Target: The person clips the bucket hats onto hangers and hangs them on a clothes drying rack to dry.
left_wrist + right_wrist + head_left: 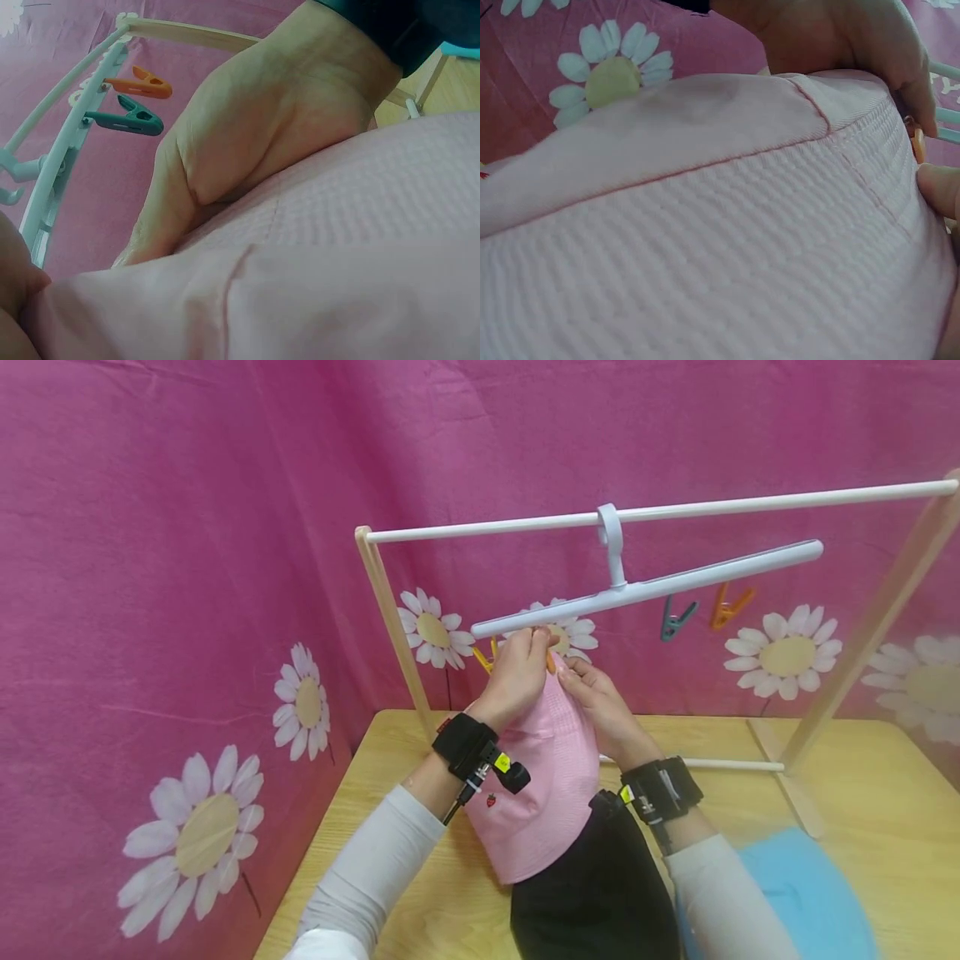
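Observation:
A pink hat [551,777] with a small strawberry mark hangs below the left end of a white hanger [652,589]. My left hand [519,672] is at the top of the hat, fingers curled around an orange clip [551,662] there, mostly hidden. With thumb and fingers my right hand [603,702] pinches the hat's upper edge just right of that clip. In the right wrist view the orange clip [919,144] shows between the hands at the edge of the pink fabric [727,225]. A yellow clip [485,654] hangs left of my left hand.
The hanger hooks over the white bar [480,529] of a wooden-legged rack. Teal [677,618] and orange [730,607] clips hang from its right half. Below lie a black item [600,885] and a blue item [810,893] on the wooden table [885,793].

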Action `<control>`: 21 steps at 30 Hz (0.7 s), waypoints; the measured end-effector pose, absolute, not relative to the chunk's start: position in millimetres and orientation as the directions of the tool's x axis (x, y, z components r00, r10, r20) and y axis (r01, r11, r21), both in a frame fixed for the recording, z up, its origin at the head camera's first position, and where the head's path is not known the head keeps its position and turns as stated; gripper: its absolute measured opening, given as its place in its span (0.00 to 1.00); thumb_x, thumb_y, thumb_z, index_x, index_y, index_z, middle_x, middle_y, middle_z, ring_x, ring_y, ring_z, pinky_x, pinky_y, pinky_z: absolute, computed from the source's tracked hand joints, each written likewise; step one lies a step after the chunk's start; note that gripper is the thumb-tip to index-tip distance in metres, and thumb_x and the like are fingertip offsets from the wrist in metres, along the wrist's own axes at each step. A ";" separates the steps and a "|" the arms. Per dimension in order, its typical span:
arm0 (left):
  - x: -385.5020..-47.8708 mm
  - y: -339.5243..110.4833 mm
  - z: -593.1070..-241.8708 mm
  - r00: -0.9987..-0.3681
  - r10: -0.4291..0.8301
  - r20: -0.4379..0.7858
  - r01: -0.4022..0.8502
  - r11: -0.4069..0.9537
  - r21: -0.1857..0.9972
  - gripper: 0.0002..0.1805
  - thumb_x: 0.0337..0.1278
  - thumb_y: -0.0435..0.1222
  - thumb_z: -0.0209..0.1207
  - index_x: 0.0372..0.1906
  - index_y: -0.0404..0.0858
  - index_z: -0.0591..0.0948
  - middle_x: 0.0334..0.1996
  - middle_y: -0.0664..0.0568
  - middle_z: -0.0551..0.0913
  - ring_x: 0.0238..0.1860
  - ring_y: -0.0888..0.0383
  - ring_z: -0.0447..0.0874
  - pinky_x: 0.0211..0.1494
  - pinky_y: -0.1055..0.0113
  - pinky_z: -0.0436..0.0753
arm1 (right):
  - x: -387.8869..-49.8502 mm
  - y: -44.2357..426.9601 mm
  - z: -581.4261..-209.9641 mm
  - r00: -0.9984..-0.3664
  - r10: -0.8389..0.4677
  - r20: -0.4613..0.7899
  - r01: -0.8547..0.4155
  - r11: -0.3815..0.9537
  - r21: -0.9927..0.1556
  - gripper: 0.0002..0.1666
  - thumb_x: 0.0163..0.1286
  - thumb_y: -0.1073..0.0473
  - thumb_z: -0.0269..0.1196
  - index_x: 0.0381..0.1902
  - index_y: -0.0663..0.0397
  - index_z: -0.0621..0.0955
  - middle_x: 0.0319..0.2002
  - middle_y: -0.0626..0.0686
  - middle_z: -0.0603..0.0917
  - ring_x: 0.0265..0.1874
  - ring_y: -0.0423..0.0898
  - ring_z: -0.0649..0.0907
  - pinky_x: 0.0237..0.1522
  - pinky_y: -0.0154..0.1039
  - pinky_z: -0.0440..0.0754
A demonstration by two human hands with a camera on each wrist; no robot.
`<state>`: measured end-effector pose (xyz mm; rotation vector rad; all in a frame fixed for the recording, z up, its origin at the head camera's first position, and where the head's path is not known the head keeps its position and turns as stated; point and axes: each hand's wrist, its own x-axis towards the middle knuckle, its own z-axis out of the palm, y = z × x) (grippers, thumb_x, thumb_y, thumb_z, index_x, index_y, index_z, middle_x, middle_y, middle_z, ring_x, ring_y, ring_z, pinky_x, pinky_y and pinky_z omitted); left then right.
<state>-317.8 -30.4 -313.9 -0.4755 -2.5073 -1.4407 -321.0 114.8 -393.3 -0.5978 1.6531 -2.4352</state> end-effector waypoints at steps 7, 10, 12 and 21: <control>-318.6 -36.6 -316.7 -0.928 0.146 0.344 0.373 0.420 0.827 0.17 0.83 0.46 0.47 0.41 0.39 0.79 0.31 0.48 0.81 0.31 0.56 0.74 0.34 0.65 0.69 | -325.7 110.6 -397.2 -0.911 -0.348 0.223 -0.079 -0.383 -0.920 0.11 0.86 0.55 0.49 0.60 0.51 0.72 0.45 0.46 0.86 0.43 0.39 0.86 0.45 0.33 0.85; -319.7 -39.4 -320.3 -0.925 0.152 0.348 0.380 0.384 0.842 0.15 0.82 0.46 0.50 0.42 0.40 0.79 0.26 0.52 0.78 0.26 0.58 0.69 0.30 0.67 0.66 | -326.4 110.6 -399.6 -0.912 -0.353 0.211 -0.072 -0.370 -0.926 0.13 0.86 0.54 0.50 0.61 0.51 0.71 0.45 0.47 0.86 0.42 0.39 0.86 0.44 0.34 0.85; -319.6 -40.9 -321.7 -0.923 0.159 0.351 0.385 0.367 0.847 0.15 0.81 0.46 0.52 0.42 0.38 0.78 0.26 0.52 0.77 0.26 0.59 0.68 0.30 0.66 0.66 | -327.5 111.5 -400.6 -0.911 -0.355 0.212 -0.072 -0.368 -0.927 0.14 0.86 0.54 0.50 0.62 0.51 0.71 0.45 0.47 0.87 0.43 0.40 0.87 0.45 0.34 0.85; -309.0 -59.1 -333.5 -0.925 0.193 0.327 0.376 0.586 0.718 0.27 0.68 0.52 0.65 0.61 0.39 0.80 0.41 0.49 0.92 0.42 0.59 0.87 0.40 0.65 0.79 | -332.0 118.2 -404.9 -0.925 -0.317 0.210 -0.102 -0.324 -0.941 0.11 0.86 0.55 0.51 0.59 0.52 0.73 0.43 0.46 0.87 0.41 0.39 0.87 0.43 0.34 0.86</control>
